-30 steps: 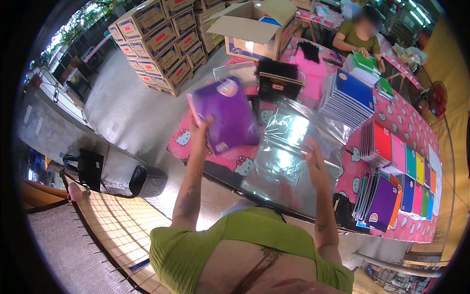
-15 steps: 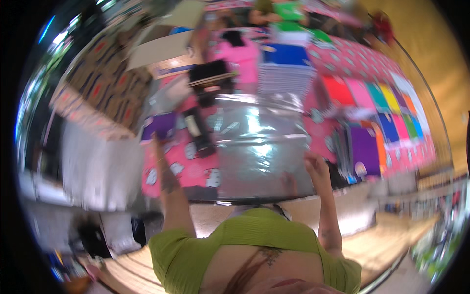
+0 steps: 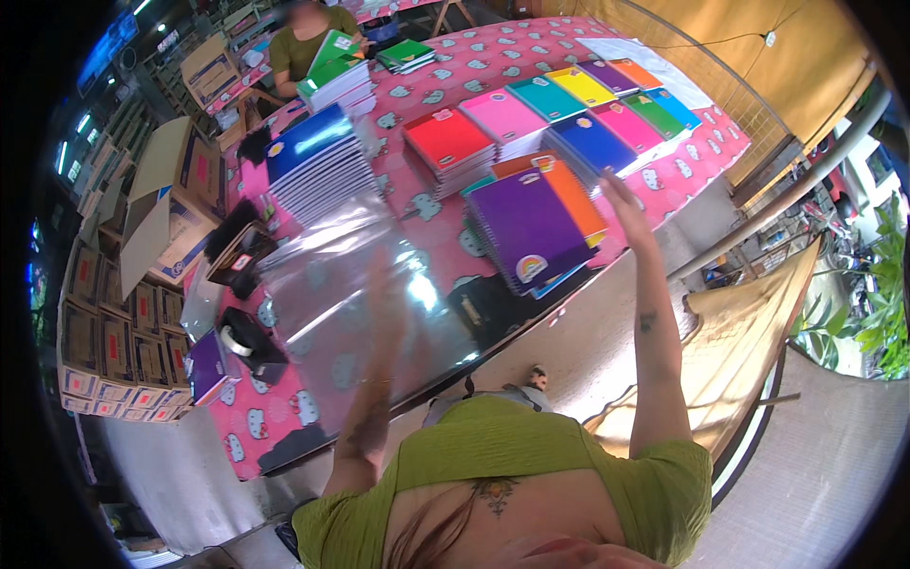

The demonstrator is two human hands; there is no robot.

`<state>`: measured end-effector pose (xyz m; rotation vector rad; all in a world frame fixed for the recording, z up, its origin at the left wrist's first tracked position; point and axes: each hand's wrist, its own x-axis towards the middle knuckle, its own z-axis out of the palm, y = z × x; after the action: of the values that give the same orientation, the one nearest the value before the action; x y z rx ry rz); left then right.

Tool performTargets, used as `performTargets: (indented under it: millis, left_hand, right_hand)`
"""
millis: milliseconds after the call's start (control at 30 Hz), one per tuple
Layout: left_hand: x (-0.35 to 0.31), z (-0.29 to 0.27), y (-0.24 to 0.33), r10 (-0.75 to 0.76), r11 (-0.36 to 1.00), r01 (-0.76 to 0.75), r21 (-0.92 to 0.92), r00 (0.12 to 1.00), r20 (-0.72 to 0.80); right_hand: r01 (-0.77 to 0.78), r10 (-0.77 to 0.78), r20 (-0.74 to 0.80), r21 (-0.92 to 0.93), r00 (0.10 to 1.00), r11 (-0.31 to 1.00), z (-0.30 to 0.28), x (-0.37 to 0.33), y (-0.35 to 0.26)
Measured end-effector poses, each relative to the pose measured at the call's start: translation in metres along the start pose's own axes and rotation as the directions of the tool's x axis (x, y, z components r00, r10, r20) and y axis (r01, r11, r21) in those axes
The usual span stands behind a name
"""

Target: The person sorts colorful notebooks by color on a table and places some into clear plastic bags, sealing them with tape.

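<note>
My right hand [image 3: 621, 199] is at the right edge of a pile of spiral notebooks, fingers stretched out, beside an orange notebook [image 3: 573, 204]. A purple spiral notebook [image 3: 531, 228] with a rainbow sticker tops that pile. Whether the hand touches the pile I cannot tell. Smeared by motion, my left hand [image 3: 387, 284] passes over a sheet of clear plastic film [image 3: 332, 322] spread on the near table. Just past the film stands a tall stack of blue spiral notebooks [image 3: 318, 161].
Rows of coloured notebooks [image 3: 502, 116] lie on the pink patterned tablecloth [image 3: 427, 204]. A black tape dispenser [image 3: 251, 346] and a purple notebook [image 3: 206, 368] sit at the left edge. Cardboard boxes [image 3: 123, 332] are stacked beyond. Across the table, a person [image 3: 308, 47] handles green notebooks [image 3: 336, 71].
My view has swung to the right. My left hand has left the purple notebook at the left and come over the film; my right hand has moved from the film's edge to the notebook pile.
</note>
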<state>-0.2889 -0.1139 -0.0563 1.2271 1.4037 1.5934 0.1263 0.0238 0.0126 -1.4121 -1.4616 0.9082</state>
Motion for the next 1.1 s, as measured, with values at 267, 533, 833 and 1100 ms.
performTargets:
  millis: [267, 533, 833, 1100]
  left_hand:
    - [0.028, 0.199, 0.028, -0.303, 0.925, 0.300, -0.232, 0.953, 0.025]
    - [0.034, 0.197, 0.020, -0.495, 0.788, 0.474, -0.392, 0.867, 0.053]
    - [0.056, 0.209, 0.105, 0.264, 0.962, -0.207, 0.176, 0.869, -0.418]
    - [0.064, 0.434, 0.130, 0.414, 0.908, -0.419, -0.014, 0.902, -0.118]
  right_hand:
    - [-0.378, 0.044, 0.758, 0.273, 0.651, 0.885, 0.032, 0.051, 0.013]
    - [-0.211, -0.042, 0.702, 0.270, 0.711, 0.939, 0.045, 0.056, 0.028]
    - [0.384, -0.425, -0.032, -0.369, 0.905, 0.846, -0.087, 0.179, 0.122]
    - [0.364, -0.413, 0.145, -0.773, 0.899, 0.519, -0.294, 0.325, 0.249]
